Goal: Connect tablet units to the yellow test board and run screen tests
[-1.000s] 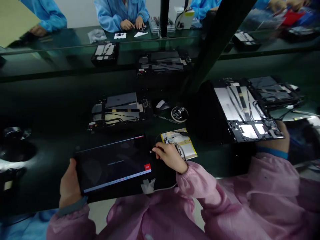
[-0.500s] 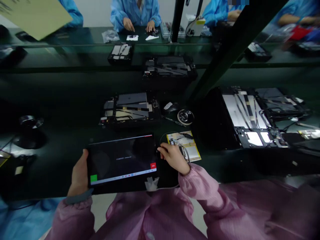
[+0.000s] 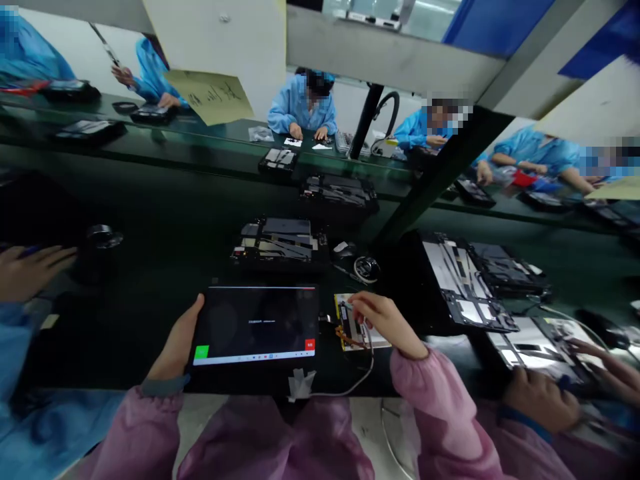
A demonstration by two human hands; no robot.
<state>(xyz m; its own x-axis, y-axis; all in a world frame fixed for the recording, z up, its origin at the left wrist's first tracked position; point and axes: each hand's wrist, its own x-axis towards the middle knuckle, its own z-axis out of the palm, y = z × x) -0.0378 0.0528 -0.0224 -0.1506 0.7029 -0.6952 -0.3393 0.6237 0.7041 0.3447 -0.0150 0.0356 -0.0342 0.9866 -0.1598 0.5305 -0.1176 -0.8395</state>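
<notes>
A tablet (image 3: 257,323) with a lit dark screen lies near the table's front edge. Green and red squares sit in its lower corners. My left hand (image 3: 175,340) grips its left edge, the thumb along the side. A small silver plug (image 3: 327,319) is at the tablet's right edge. Just right of it, my right hand (image 3: 387,320) is over a small circuit board with wires (image 3: 353,327), its fingers drawn together; what they pinch is hidden. Beneath the board lies a yellow-edged sheet (image 3: 383,341). A pale cable (image 3: 369,370) runs from there toward the front edge.
Behind the tablet sits an opened device (image 3: 280,240), with a mouse (image 3: 344,249) and tape roll (image 3: 366,269) beside it. Opened devices (image 3: 457,280) stand right. Co-workers' hands (image 3: 543,400) work at right and another hand (image 3: 37,270) shows at left. A dark post (image 3: 425,180) slants across.
My right hand has left the tablet's right edge and moved right, over the circuit board. The plug now shows at that edge. My left hand keeps its grip; the view has tilted up.
</notes>
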